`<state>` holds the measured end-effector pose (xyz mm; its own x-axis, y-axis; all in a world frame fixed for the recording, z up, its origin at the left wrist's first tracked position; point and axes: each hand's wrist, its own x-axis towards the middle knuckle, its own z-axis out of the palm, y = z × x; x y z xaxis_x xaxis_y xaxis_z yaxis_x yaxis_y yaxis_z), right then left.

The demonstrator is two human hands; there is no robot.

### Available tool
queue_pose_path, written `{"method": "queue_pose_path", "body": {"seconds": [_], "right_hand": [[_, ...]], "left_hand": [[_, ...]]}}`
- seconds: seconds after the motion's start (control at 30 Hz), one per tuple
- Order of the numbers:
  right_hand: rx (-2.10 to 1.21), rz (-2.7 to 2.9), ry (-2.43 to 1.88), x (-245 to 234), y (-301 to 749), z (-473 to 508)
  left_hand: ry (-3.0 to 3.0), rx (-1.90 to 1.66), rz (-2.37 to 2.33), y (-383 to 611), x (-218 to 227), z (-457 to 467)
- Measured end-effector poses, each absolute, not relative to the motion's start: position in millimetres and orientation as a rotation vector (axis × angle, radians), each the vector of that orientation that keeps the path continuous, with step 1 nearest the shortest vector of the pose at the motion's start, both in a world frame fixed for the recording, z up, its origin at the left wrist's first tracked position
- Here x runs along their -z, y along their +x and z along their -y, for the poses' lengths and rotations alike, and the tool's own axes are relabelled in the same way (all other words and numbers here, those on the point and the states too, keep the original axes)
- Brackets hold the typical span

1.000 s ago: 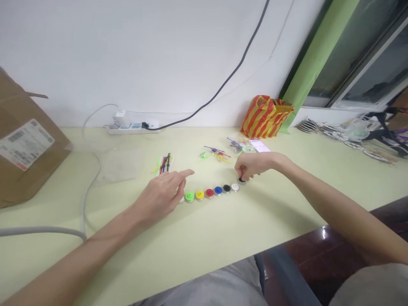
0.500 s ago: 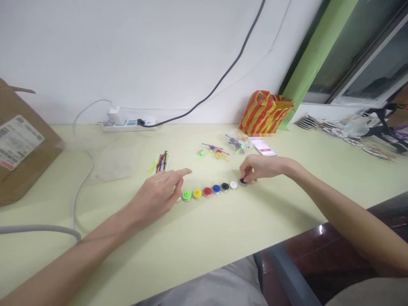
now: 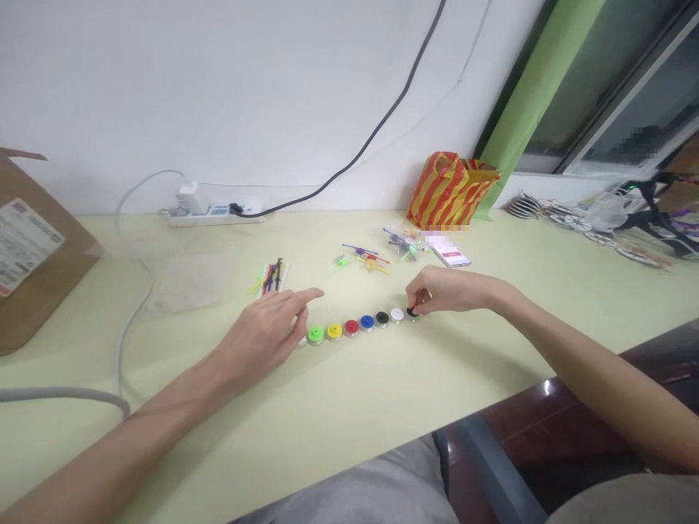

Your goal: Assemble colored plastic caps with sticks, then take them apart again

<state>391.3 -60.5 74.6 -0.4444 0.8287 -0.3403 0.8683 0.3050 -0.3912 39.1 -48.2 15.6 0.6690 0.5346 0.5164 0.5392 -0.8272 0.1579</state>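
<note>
On the bench [image 3: 328, 415], between its back and front edges, the row looks well along: green [image 3: 315, 335], yellow [image 3: 334, 331], red [image 3: 352, 327], blue [image 3: 367, 321], black [image 3: 382, 319] and white [image 3: 397, 315] knobs sit side by side, and a pale knob [image 3: 301, 342] at the left end is partly hidden by the left hand [image 3: 270, 327]. The right hand [image 3: 440, 286] pinches the end black knob [image 3: 411, 313] just beside the white one; whether the left, index finger extended, grips anything cannot be told. Coloured strips [image 3: 277, 275] and loose arrows [image 3: 371, 265] remain outside the row, toward the back edge.
</note>
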Motion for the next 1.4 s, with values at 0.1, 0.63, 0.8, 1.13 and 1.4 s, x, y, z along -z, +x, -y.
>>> {"method": "queue_pose_path", "body": {"seconds": [0.1, 0.63, 0.8, 1.13, 1.4], "right_hand": [[0.864, -2.473, 1.620, -70, 390, 60], [0.870, -2.468, 1.524, -83, 378, 17], [0.128, -2.802, 1.682, -62, 342, -23], [-0.158, -2.942, 1.349, -29, 289, -68], [0.231, -3.190, 1.371, -45, 272, -54]], "left_hand": [[-2.861, 0.875, 0.918, 39, -14, 48], [-2.841, 0.932, 0.849, 38, -13, 47], [-2.850, 0.921, 0.851, 38, -12, 47], [-2.772, 0.921, 0.801, 38, -12, 47], [-2.555, 1.298, 1.245, 21, -15, 22]]}}
